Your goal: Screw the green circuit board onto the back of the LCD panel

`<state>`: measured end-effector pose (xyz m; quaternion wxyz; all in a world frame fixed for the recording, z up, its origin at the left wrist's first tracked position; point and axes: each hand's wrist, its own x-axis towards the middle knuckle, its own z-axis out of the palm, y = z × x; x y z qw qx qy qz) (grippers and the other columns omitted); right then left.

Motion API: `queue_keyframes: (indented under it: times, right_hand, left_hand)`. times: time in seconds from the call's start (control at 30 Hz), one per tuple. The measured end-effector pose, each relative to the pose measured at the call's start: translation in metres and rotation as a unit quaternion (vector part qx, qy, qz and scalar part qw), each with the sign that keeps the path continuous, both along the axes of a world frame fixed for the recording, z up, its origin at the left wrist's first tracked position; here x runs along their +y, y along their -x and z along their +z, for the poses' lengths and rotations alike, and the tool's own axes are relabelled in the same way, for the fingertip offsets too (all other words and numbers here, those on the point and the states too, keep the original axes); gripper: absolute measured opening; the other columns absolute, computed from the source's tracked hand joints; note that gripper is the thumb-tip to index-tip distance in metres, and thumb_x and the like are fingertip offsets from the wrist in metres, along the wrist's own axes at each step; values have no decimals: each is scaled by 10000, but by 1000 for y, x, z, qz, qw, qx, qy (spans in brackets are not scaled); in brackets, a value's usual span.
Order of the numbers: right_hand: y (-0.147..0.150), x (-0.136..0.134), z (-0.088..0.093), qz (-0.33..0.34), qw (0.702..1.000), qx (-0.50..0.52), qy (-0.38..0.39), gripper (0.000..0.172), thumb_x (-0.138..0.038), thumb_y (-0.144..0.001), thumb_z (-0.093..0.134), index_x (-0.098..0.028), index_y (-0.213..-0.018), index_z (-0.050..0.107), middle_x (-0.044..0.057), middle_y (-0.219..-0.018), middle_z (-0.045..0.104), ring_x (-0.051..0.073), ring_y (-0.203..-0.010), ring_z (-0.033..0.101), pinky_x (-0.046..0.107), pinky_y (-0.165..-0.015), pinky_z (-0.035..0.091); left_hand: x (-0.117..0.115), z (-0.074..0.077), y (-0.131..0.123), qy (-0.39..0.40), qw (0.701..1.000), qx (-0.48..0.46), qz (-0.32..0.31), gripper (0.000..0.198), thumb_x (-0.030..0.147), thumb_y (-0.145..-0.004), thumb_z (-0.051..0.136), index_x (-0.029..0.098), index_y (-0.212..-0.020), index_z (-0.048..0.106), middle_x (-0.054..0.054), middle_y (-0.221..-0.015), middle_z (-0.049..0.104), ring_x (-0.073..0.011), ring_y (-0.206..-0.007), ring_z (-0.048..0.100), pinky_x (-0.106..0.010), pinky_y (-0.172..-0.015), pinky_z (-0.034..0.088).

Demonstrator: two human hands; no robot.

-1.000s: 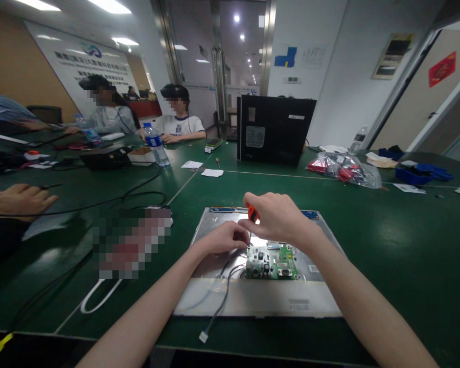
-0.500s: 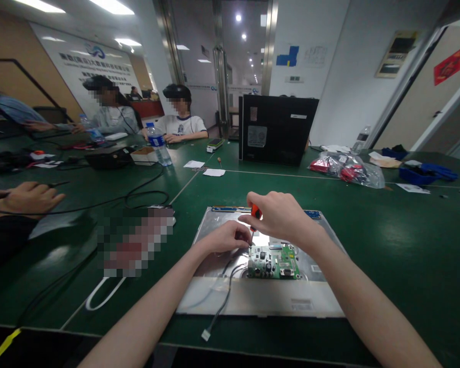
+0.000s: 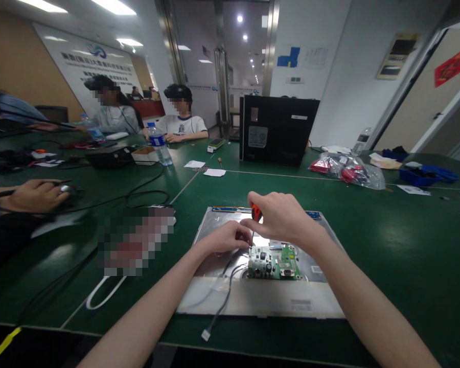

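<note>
A silver metal panel lies on the green table in front of me, with a small green circuit board on it. My right hand is closed round an orange-handled screwdriver, held upright with its tip at the board's left corner. My left hand pinches the screwdriver's thin shaft just above the board. Grey wires run from the board over the panel's front edge to a white plug.
A black computer case stands behind the panel. A plastic bag of red parts lies at the right. Black cables, a water bottle and papers lie to the left. Another person's hand rests at far left; two people sit farther back.
My hands and the screwdriver stay at the board's corner, with the right hand's fingers shifting slightly on the handle. The hand at far left has moved a little.
</note>
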<state>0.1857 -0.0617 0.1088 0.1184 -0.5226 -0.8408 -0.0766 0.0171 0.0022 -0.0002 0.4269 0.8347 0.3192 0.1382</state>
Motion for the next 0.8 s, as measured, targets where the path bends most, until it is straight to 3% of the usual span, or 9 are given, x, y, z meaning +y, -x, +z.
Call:
queue_keyframes:
  times: [0.13, 0.2, 0.3, 0.5, 0.6, 0.7, 0.8]
  right_hand:
    - [1, 4, -1, -33, 999, -9, 7, 287, -462, -896, 413, -215, -858, 553, 32, -686, 621, 138, -578, 507, 270, -502, 179]
    - [1, 4, -1, -25, 1000, 1, 10, 201, -379, -867, 454, -211, -917, 553, 27, -705, 627, 136, -580, 501, 270, -501, 176]
    - [1, 1, -1, -4, 1000, 15, 11, 216, -303, -779, 515, -196, -966, 538, 20, -729, 631, 133, -583, 485, 269, -497, 174]
    - [0, 3, 0, -17, 1000, -2, 3, 302, -464, -871, 423, -206, -839, 577, 31, -684, 619, 143, -588, 501, 270, -500, 184]
    - [0, 5, -1, -24, 1000, -9, 11, 301, -444, -897, 399, -209, -849, 581, 33, -679, 618, 141, -581, 505, 272, -499, 184]
    - [0, 3, -1, -4, 1000, 2, 0, 168, -339, -844, 471, -203, -911, 544, 23, -723, 632, 132, -582, 492, 270, -490, 176]
    - [0, 0, -1, 27, 999, 24, 7, 185, -310, -783, 512, -195, -927, 505, 14, -755, 636, 118, -568, 468, 264, -478, 175]
  left_hand:
    - [0, 1, -1, -5, 1000, 7, -4, 71, 134, -672, 645, 155, -719, 694, 11, -662, 642, -132, -646, 565, -227, -623, 425]
    - [0, 1, -1, 5, 1000, 6, -5, 69, 125, -669, 643, 152, -714, 687, 14, -651, 639, -130, -634, 563, -228, -619, 423]
    - [0, 0, -1, 16, 1000, 3, 1, 69, 127, -672, 644, 144, -727, 681, 12, -642, 636, -131, -622, 561, -233, -611, 423]
    - [-1, 3, -1, -8, 1000, 5, 0, 60, 130, -671, 649, 153, -713, 685, 2, -696, 653, -144, -682, 581, -240, -651, 436]
    - [-1, 3, -1, -14, 1000, 5, -4, 59, 129, -666, 654, 155, -709, 685, 2, -698, 654, -144, -687, 584, -238, -653, 439]
    - [1, 1, -1, 9, 1000, 5, -4, 64, 122, -670, 645, 147, -719, 679, 8, -660, 643, -134, -636, 573, -235, -624, 438]
    - [2, -2, -1, 14, 1000, 1, -4, 73, 123, -667, 644, 139, -731, 675, 8, -654, 638, -133, -622, 567, -238, -611, 435]
